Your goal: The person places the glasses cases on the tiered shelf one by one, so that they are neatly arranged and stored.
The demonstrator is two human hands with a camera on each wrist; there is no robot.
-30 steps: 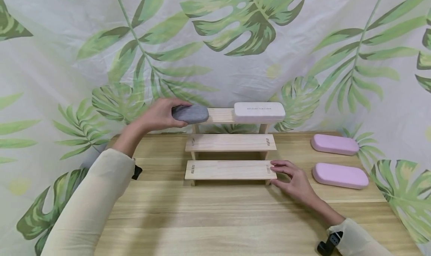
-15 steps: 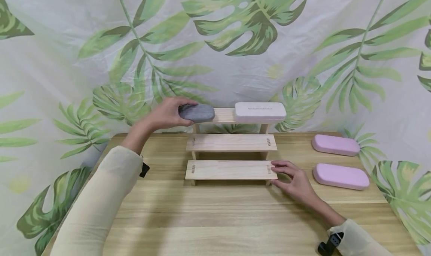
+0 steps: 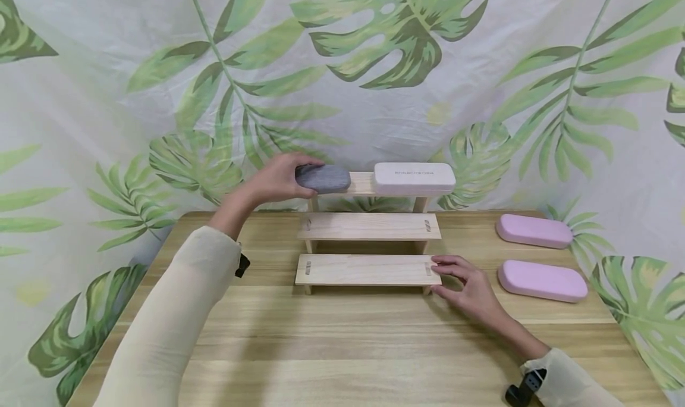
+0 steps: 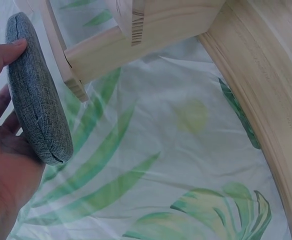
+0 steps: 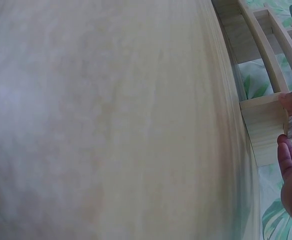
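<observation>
A grey fabric-covered glasses case (image 3: 327, 179) is in my left hand (image 3: 280, 178), thumb at its near side and fingers behind it. The case is at the left end of the top step of a three-step wooden shelf (image 3: 369, 225); whether its underside touches the board I cannot tell. In the left wrist view the grey case (image 4: 38, 95) shows a seam along its length. Near the other end of that step lies a white glasses case (image 3: 414, 178) with small print on its lid. My right hand (image 3: 471, 289) pinches the right end of the lowest step.
Two pink glasses cases (image 3: 543, 280) lie on the wooden table (image 3: 342, 347) to the right of the shelf, one behind the other. A leaf-patterned cloth (image 3: 385, 127) hangs right behind the shelf.
My left hand has moved the grey glasses case to the right along the top step, nearer the white one. The right hand has stayed at the lowest step.
</observation>
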